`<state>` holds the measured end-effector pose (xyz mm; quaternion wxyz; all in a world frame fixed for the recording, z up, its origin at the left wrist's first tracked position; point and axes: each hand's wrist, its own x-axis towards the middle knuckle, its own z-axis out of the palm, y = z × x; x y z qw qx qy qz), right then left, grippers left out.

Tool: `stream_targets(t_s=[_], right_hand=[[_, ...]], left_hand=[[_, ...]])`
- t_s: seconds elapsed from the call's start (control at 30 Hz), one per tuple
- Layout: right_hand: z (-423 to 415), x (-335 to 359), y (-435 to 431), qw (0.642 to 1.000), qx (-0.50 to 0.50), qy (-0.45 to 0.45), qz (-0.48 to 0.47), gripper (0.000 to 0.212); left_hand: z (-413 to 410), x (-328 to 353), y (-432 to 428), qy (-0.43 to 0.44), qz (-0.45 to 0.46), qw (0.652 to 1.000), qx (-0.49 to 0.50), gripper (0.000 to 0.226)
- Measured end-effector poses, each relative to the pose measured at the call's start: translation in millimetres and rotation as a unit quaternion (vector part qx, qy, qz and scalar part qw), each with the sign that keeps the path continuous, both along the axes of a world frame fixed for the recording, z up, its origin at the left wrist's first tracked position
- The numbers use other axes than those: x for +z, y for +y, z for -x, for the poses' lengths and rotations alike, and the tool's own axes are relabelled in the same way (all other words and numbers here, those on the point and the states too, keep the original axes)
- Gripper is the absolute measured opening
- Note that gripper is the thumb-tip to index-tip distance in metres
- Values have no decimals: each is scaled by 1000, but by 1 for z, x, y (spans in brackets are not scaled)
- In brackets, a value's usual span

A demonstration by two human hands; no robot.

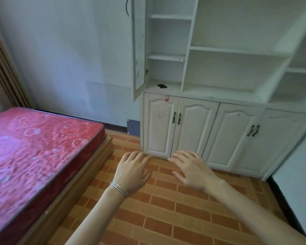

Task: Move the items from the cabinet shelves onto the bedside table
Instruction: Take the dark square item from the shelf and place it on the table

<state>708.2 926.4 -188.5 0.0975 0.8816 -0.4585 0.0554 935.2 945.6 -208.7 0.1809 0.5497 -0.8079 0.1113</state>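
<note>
A: Item listed?
B: One small flat black rectangular object (162,86), laid on the white cabinet's lowest open shelf (168,89); material not discernible.
A: Hands?
B: Left hand (133,171) and right hand (193,169) held spread, empty.

Both forearms are bare, with no sleeves reaching into sight. The left hand (133,169) has a set of thin silver bangles (119,189) stacked at the wrist. The right hand (193,169) has no rings or watch visible.
</note>
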Motion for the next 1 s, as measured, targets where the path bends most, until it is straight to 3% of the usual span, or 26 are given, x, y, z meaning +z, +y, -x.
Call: stream_targets(t_s=[0.5,0.73,1.0], right_hand=[[20,-10,-166,997,-47,-24,-57,47],[16,29,-267,993,-101,-57,-19,48],[17,5,-344,993,-105,-45,-31,49]], left_hand=[[23,-1,-190,-31,-24,998,-46,45],[13,25,-310,-19,37,997,-66,43],[16,8,-386,-10,32,996,-85,43]])
